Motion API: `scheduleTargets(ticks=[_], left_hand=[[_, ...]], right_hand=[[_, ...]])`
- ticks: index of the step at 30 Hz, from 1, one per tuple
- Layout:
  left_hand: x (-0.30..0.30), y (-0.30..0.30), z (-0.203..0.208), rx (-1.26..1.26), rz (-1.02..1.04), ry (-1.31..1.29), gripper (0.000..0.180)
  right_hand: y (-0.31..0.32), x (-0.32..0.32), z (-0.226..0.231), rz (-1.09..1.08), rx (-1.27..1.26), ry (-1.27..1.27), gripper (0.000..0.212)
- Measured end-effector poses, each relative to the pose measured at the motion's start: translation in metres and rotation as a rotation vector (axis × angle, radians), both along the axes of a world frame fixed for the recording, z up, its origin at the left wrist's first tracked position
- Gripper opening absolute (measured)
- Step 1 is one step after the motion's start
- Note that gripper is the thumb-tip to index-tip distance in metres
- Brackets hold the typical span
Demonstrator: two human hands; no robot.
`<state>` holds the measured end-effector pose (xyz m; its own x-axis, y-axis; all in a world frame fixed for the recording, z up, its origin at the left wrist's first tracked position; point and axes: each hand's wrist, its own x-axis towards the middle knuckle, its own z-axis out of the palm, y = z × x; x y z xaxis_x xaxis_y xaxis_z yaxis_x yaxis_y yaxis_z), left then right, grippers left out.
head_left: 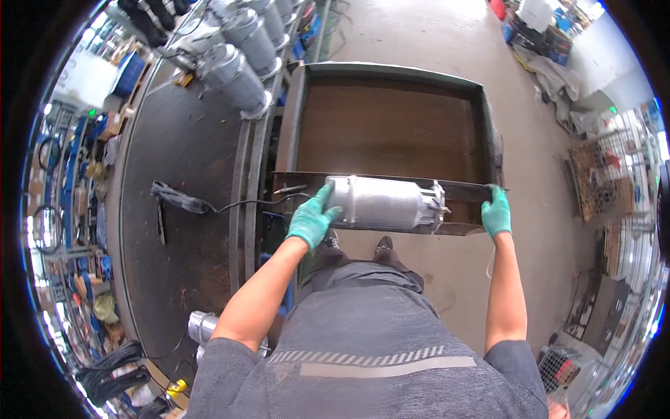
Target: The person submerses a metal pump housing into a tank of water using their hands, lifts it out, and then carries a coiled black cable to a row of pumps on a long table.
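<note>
A silver cylindrical motor [384,202], with a flanged right end, lies sideways on the near ledge of a dark metal tray [394,70]. My left hand [313,218], in a green glove, holds the motor's left end, with the thumb on its near side. A black cable [244,203] runs left from beside that hand across the bench. Farther right, my right hand [496,211], also gloved in green, is closed over the tray's near right corner, apart from the motor. Its fingertips are partly hidden.
A dark workbench [185,140] runs along the left, with several similar silver motors [234,80] standing at its far end. Another silver motor [202,326] lies near my left elbow. Wire crates [604,174] stand on the right beyond the grey floor [544,209].
</note>
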<state>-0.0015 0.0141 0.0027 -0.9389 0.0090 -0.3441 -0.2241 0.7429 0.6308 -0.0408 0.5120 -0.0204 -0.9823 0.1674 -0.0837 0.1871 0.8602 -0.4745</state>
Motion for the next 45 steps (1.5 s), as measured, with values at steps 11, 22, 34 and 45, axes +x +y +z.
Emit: scheduleTargets(ticks=[11, 22, 34, 45], left_hand=[[-0.022, -0.119, -0.064, -0.240, 0.404, 0.380, 0.029], [-0.060, -0.144, -0.072, -0.200, -0.174, -0.010, 0.038], [-0.047, -0.133, -0.019, 0.414, 0.156, 0.313, 0.020], [-0.038, -0.116, -0.095, 0.739, 0.162, 0.014, 0.023]], right_hand=[[-0.144, 0.051, -0.013, -0.020, -1.034, 0.129, 0.081], [-0.186, 0.036, -0.018, -0.158, -0.770, 0.265, 0.060], [-0.184, 0.037, -0.022, -0.128, -0.554, 0.316, 0.053], [-0.182, 0.033, -0.021, -0.055, -0.476, 0.297, 0.051]])
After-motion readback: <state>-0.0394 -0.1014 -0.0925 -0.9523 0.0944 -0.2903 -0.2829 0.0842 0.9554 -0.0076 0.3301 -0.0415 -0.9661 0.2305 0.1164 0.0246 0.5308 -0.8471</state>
